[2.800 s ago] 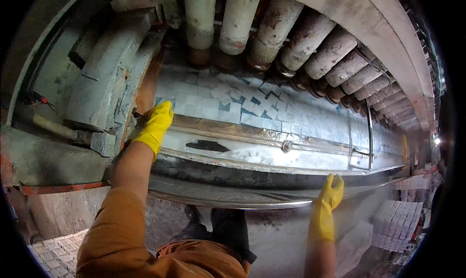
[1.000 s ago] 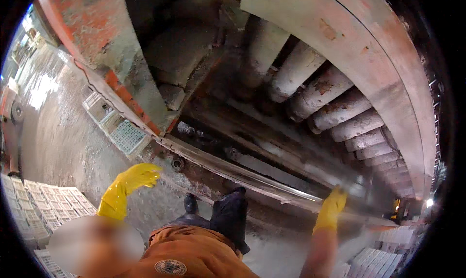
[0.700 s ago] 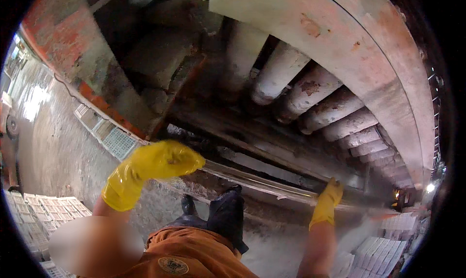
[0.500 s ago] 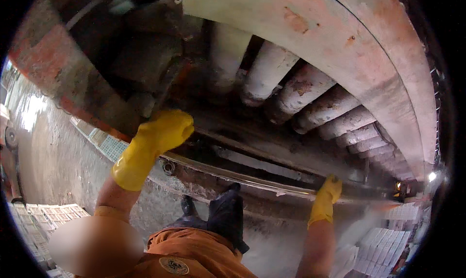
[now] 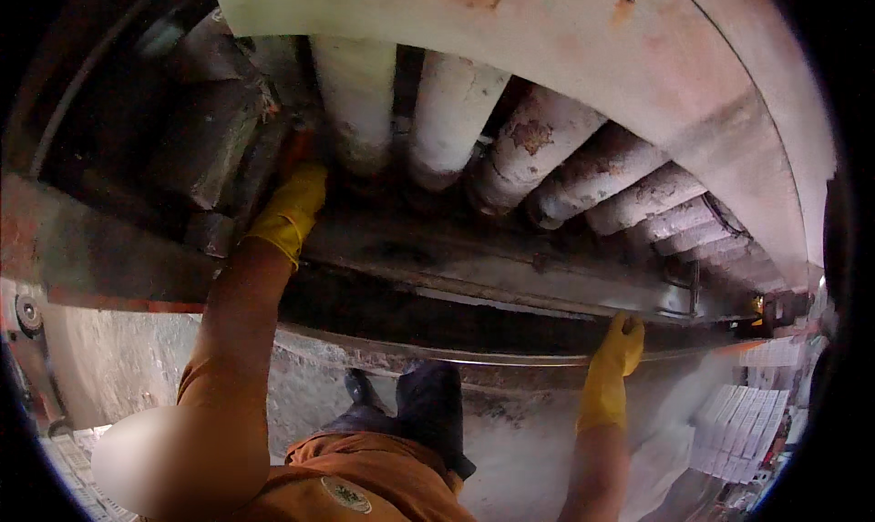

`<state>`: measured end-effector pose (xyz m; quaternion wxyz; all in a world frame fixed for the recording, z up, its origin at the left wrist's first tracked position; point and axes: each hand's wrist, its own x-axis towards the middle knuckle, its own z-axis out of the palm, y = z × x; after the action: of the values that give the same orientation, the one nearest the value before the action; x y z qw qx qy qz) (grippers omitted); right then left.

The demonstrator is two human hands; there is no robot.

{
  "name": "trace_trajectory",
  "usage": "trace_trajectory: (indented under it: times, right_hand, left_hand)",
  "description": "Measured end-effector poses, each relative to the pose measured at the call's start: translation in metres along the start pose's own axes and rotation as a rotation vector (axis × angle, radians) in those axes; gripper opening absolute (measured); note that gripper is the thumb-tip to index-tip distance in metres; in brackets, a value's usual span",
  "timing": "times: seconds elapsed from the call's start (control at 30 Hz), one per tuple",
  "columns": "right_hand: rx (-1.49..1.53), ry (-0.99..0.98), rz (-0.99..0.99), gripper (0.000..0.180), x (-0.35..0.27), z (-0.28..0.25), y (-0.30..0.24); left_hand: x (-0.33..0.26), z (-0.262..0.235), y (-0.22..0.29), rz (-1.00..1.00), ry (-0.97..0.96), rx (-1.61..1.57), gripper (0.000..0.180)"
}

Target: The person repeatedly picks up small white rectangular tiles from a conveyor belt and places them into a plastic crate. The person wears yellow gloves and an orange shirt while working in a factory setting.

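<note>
My left hand [image 5: 293, 210], in a yellow rubber glove, reaches deep into the machine near the lower end of the nearest rollers. Its fingertips are lost in the dark, so what they touch is hidden. Farther right, my right hand [image 5: 622, 347], gloved the same way, is closed at the lower edge of a long dark metal bar [image 5: 510, 291]. This bar runs across beneath the row of rollers [image 5: 451, 117]. Between it and the shiny front rail [image 5: 456, 360] lies a long dark gap. The rollers look pale, worn and flaking.
A wide pale metal beam [image 5: 583, 30] arches over the rollers. At left, a rusty frame [image 5: 109, 249] borders a dark recess holding a blocky metal part [image 5: 205, 144]. Stacked pale tiles or slabs [image 5: 740, 431] stand at right. My boots [image 5: 428, 394] are on the wet floor below.
My left hand has gone from near the front rail deeper under the rollers. My right hand has shifted slightly inward, from the front rail to the inner bar. The view has turned.
</note>
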<state>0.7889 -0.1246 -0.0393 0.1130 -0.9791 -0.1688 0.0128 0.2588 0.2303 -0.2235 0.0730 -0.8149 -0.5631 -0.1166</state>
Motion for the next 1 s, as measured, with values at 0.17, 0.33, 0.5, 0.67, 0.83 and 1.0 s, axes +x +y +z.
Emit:
trace_trajectory:
  times: [0.17,0.33,0.5,0.67,0.83,1.0]
  right_hand:
    - [0.021,0.032,-0.019,0.051,-0.007,0.018,0.052]
    - [0.085,-0.028,-0.056,0.050,-0.027,0.014,0.078]
    - [0.074,0.013,-0.073,0.052,-0.049,-0.003,0.109]
    - [0.062,0.005,-0.077,0.052,-0.066,-0.019,0.141]
    - [0.089,0.035,-0.097,0.051,-0.068,-0.006,0.161]
    - [0.071,0.039,-0.092,0.049,-0.067,0.012,0.183]
  left_hand:
    - [-0.032,0.002,0.033,-0.045,-0.091,-0.195,0.036]
    - [-0.079,-0.018,0.045,-0.136,-0.469,-0.006,0.039]
    - [-0.126,-0.020,0.053,-0.122,-0.709,0.133,0.043]
    - [-0.155,-0.016,0.042,-0.078,-0.820,0.238,0.046]
    - [-0.139,0.005,0.043,-0.017,-0.853,0.288,0.051]
    - [-0.145,0.023,0.072,-0.006,-0.695,0.152,0.059]
